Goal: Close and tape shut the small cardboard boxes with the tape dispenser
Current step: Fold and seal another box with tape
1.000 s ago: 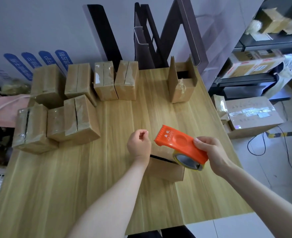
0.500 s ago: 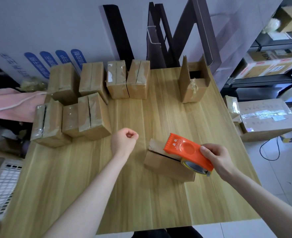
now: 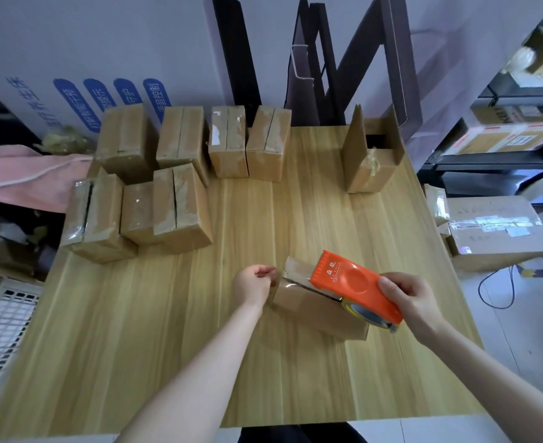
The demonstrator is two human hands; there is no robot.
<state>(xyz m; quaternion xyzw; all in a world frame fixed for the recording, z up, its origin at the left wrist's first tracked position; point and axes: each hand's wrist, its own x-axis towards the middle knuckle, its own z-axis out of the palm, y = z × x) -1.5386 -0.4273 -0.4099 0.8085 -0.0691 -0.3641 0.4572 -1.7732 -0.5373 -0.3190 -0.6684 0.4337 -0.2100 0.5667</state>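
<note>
A small cardboard box (image 3: 308, 310) lies on its side on the wooden table (image 3: 168, 346), its top flaps closed with a dark seam showing. My right hand (image 3: 411, 302) grips the orange tape dispenser (image 3: 353, 286) and holds it tilted over the box's top, toothed end pointing left. My left hand (image 3: 254, 286) is at the box's left end, fingers curled and pinched together on a strip of clear tape (image 3: 287, 284) that shines over that end. Whether the strip still runs to the dispenser is hidden.
Several taped boxes (image 3: 180, 215) stand in rows at the table's back left. An open box (image 3: 371, 155) with raised flaps stands at the back right. A bigger carton (image 3: 494, 231) sits on the floor to the right, and a white crate (image 3: 1, 330) to the left.
My left hand swung out to the left, then came back to the box's left end. The dispenser came down from above the box to its top.
</note>
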